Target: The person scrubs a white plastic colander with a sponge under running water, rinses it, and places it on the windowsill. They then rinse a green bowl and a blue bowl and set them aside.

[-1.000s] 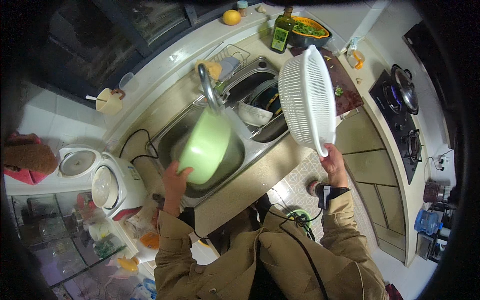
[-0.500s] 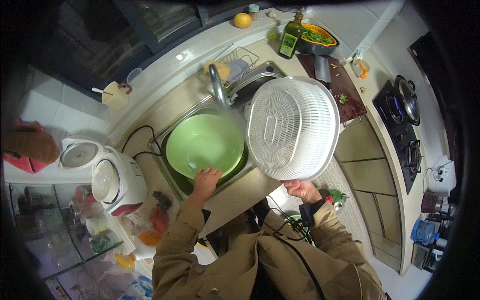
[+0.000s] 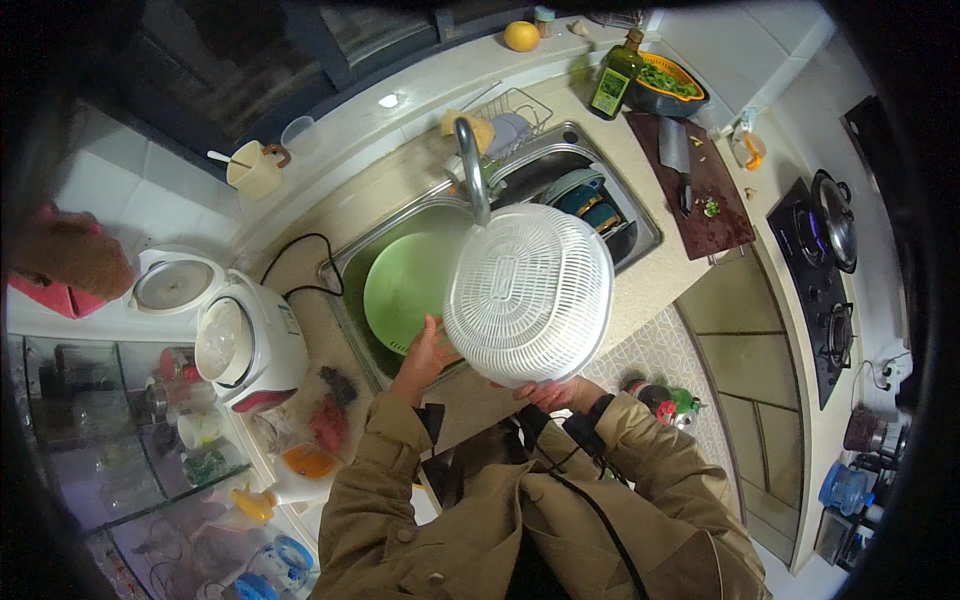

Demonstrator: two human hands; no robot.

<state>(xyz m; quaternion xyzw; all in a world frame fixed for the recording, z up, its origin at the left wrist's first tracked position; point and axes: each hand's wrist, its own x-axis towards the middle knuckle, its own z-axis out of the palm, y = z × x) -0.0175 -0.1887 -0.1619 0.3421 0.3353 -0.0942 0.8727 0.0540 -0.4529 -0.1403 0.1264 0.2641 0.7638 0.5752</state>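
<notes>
Item: white plastic colander [image 3: 528, 294], round, slotted and ribbed, its underside with an oval foot ring facing the camera; it is hanging over the front edge of the steel sink [image 3: 640, 205], partly covering the green basin. The right hand [image 3: 556, 392] is gripping its lower rim from beneath, fingers curled on the plastic. Item: green plastic basin [image 3: 405, 290], round, smooth, matte, sitting in the left bowl of the sink under the curved metal tap [image 3: 472, 168]. The left hand [image 3: 428, 352] is grasping the basin's near rim, thumb over the edge. Adjacent: white rice cooker [image 3: 248, 342], glossy and rounded, standing on the counter left of the sink; dark wooden chopping board [image 3: 700, 200], rectangular, lying right of the sink and bearing a broad steel cleaver [image 3: 676, 155].
</notes>
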